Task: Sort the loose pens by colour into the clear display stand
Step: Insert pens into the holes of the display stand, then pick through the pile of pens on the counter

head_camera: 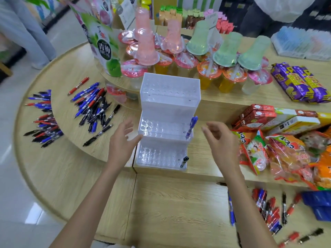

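Sorting looks barely begun: left hand (123, 140) and right hand (221, 142) flank the clear display stand (170, 104), fingers relaxed and empty, so the next move is probably a reach to the pen pile (93, 106) beyond the left fingertips.

The right pens (266, 210) smear with blur; the blue packs (320, 203) run off the right edge; the left pile (42, 122) perhaps continues under the shelf (75, 151).

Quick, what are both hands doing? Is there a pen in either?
Left hand: open, fingers spread, holding nothing, beside the clear display stand.
Right hand: open, fingers loosely curled, holding nothing.
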